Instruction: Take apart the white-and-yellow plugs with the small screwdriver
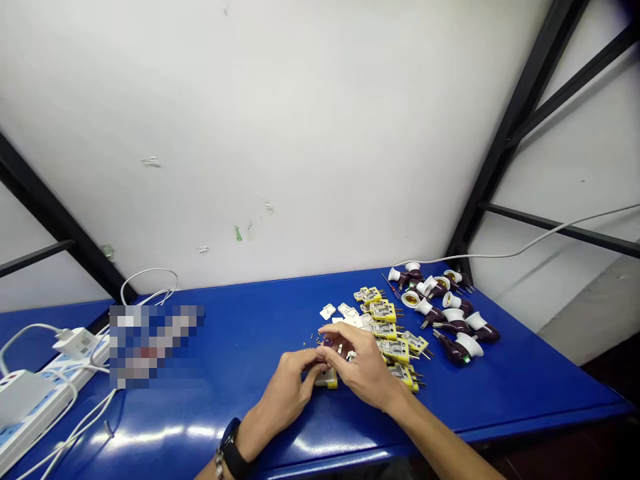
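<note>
My left hand (293, 387) and my right hand (361, 365) meet over the middle of the blue table (240, 347). Between them they pinch a small yellow-and-white plug part (327, 379) that rests on the table top. The fingers of both hands are curled round it, and a small dark piece (327, 342) shows at my right fingertips. Just behind my right hand lie a heap of yellow plug halves with metal pins (393, 330), a few white cover pieces (345, 311), and tiny loose screws (313, 339).
A group of white-and-maroon lamp-socket adapters (450, 310) lies at the table's back right. A white power strip with chargers and cables (35, 393) sits at the left edge. A white cable (525, 250) runs along the wall. Black metal braces (505, 140) stand to the right.
</note>
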### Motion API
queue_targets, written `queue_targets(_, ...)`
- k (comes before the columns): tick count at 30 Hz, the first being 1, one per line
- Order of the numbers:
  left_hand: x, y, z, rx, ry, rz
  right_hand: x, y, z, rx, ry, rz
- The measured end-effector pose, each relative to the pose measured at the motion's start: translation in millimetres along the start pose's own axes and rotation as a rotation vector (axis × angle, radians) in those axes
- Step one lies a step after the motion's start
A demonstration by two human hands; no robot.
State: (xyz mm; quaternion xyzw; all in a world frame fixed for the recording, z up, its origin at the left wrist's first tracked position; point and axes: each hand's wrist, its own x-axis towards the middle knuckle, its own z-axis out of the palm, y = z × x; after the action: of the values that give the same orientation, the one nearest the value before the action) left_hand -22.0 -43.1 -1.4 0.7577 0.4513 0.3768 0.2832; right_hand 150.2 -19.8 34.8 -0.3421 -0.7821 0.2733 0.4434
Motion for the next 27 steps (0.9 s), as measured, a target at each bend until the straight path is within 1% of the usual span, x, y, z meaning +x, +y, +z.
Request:
queue_targets(6,-2.0,-1.3,0.2,0.014,0.000,0.016,1.2,-1.0,2.9,-0.041,0.055,-0.030)
queue_targets(9,-2.5,-2.6,1.3,0.009,-0.014,0.020,2.3,-1.0,1.4,-0.054,0.034,-0.048)
queue_targets(12,-2.1,-4.3,1.3,0.017,-0.017,0.025,4.5,-2.2,-5.6,-0.048,-0.055,-0.057)
queue_targets(16,-1.3,-6.9,1.3,-0.033,-0.026,0.035,10.2,-7.5,-19.9,0.012,-0.273,-0.025)
queue_targets(18,-1.5,-8.7,2.9,-0.043,-0.013,0.036,13.4,-10.1,-23.3,0.068,-0.335,0.010)
queue_targets(19,-1.6,-9.7,4.1,-0.032,-0.001,0.033,14.7,-11.0,-23.1,0.086,-0.334,0.020)
queue_targets(20,-1.7,-10.8,5.4,-0.015,0.016,0.027,15.6,-11.4,-21.6,0.089,-0.304,0.021)
queue_targets(24,-1.4,-13.2,7.8,-0.013,0.044,-0.001,16.3,-10.2,-10.0,0.017,-0.098,-0.049)
queue_targets(25,-1.4,-13.0,7.1,-0.029,0.034,-0.006,16.3,-9.7,-8.3,0.017,-0.081,-0.062)
queue_targets(27,-1.6,-12.0,4.8,-0.048,0.000,-0.001,17.1,-9.5,-8.2,0.060,-0.132,-0.055)
